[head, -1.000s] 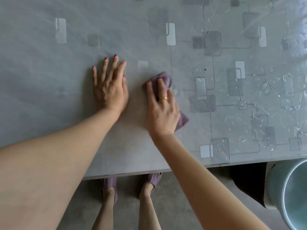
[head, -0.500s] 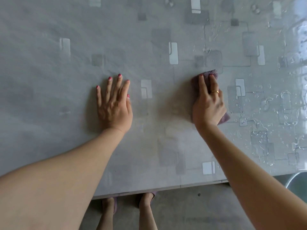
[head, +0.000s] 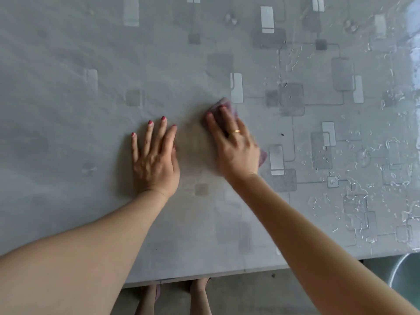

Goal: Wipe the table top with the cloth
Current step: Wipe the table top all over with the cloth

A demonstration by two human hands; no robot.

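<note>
A grey table top point(head: 68, 98) with a pattern of squares fills the view. My right hand point(head: 234, 146) presses flat on a mauve cloth point(head: 223, 105); the cloth pokes out past the fingertips and again at the wrist side point(head: 263, 156). The hand is blurred by motion. My left hand point(head: 154, 160) lies flat on the table just to the left, fingers spread, holding nothing. Water droplets point(head: 354, 201) cover the right part of the table.
The table's near edge point(head: 204, 275) runs along the bottom, with my feet point(head: 200, 289) on the floor below it. The rim of a pale bucket point(head: 404, 280) shows at the bottom right corner.
My right hand has swept the cloth from the right back to the left, close to my left hand. The left hand has stayed planted.
</note>
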